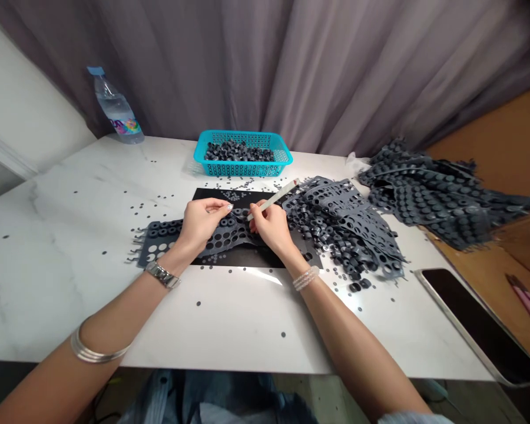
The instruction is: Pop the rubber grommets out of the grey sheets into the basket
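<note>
A dark grey rubber sheet (223, 240) with rows of round holes and ring-shaped pieces lies across a black board (265, 258). My left hand (202, 222) is closed at the sheet's upper edge, thumb and fingers pinched together on it. In my right hand (271, 225) is a slim white pen-like tool (279, 193), its lower tip close to the sheet and its other end slanting up to the right. The fingers of my right hand hide part of the sheet. Just right of that hand lies a heap of loose black rubber rings (347, 250).
Punched-out sheets (353, 209) overlap the heap. Behind the board stands a turquoise basket (242, 169) holding many rings. More studded sheets (441, 194) pile up at the right, near a phone (481, 324). A water bottle (119, 112) stands at the back left. Small dark discs dot the white table (92, 218).
</note>
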A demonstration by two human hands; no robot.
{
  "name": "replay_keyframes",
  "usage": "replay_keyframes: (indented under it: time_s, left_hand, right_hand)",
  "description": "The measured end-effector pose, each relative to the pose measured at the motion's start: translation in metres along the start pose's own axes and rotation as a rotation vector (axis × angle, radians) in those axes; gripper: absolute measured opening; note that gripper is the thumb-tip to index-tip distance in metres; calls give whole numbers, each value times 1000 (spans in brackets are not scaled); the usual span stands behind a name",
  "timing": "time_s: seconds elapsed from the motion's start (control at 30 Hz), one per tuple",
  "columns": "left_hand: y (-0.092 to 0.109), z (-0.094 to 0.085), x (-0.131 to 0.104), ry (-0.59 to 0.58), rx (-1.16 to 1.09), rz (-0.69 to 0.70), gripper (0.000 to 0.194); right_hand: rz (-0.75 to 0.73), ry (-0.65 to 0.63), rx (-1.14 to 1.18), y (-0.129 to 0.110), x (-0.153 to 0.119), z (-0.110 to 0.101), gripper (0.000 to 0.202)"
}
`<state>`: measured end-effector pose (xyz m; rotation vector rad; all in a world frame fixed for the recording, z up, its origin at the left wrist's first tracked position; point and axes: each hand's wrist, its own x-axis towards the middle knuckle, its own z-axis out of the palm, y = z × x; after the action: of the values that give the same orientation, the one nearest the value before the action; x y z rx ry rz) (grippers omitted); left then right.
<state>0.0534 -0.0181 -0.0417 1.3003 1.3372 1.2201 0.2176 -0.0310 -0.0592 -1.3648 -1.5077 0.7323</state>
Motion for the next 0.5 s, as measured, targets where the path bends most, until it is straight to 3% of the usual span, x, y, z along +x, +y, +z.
replay_keyframes:
  time_s: [0.2,0.37,0.5]
  left_hand:
    - [0,2,-2,-67,97,70,16]
    - [11,1,-8,-210,461,244,21]
    - [18,-2,-5,-164,518,278,26]
  right_hand:
    - [3,-1,44,-6,0,-2,30]
    - [35,129,231,-11,5,-15,30]
    - [75,171,269,-8,9,-18,31]
